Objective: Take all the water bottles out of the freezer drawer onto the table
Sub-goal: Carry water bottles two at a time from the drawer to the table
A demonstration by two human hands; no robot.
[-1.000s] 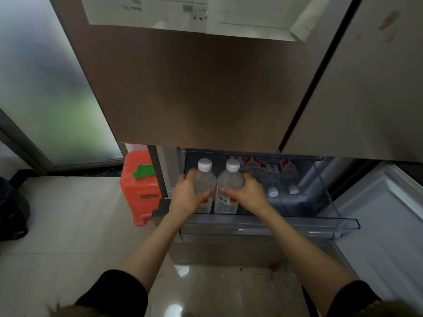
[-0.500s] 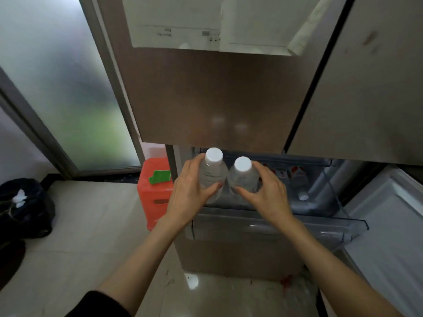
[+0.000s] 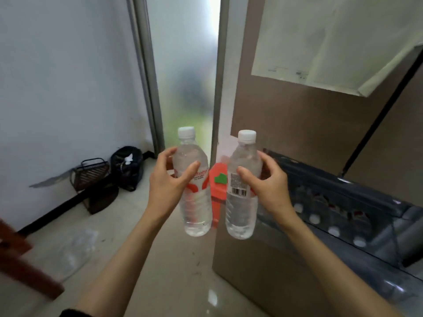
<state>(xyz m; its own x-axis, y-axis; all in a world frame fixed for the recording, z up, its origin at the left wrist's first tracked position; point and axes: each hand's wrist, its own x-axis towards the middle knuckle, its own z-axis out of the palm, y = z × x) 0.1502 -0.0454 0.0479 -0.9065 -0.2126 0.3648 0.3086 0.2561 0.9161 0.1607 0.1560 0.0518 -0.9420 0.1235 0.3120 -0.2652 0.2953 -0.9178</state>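
Fridge (image 3: 320, 133): brown doors fill the right side, pale sheet (image 3: 332, 42) stuck on the upper door, one corner peeling. Frosted glass door (image 3: 190, 76) stands just left of it, grey wall further left.

Freezer drawer (image 3: 343, 202) is pulled out at lower right, dark clear-walled bin. More bottles (image 3: 334, 229) stand inside it, white caps showing in rows; count is unclear, blurred.

Floor: pale tile. Dark wooden edge (image 3: 20, 266) cuts in at lower left, can't tell what it belongs to. Black bag (image 3: 127, 168) sits in the corner by the wall, wire basket (image 3: 91, 172) just beside it. Red plastic container (image 3: 217, 186) with a green patch sits on the floor next to the fridge, partly hidden behind the bottles.

Two water bottles are out of the drawer, both upright, held in the air left of the drawer, side by side, not touching. Left hand (image 3: 169, 179) is wrapped around the left bottle (image 3: 194, 193) at its label, thumb across the front. Right hand (image 3: 267, 181) is wrapped around the right bottle (image 3: 242, 191) the same way, barcode facing out. Both white caps are on.
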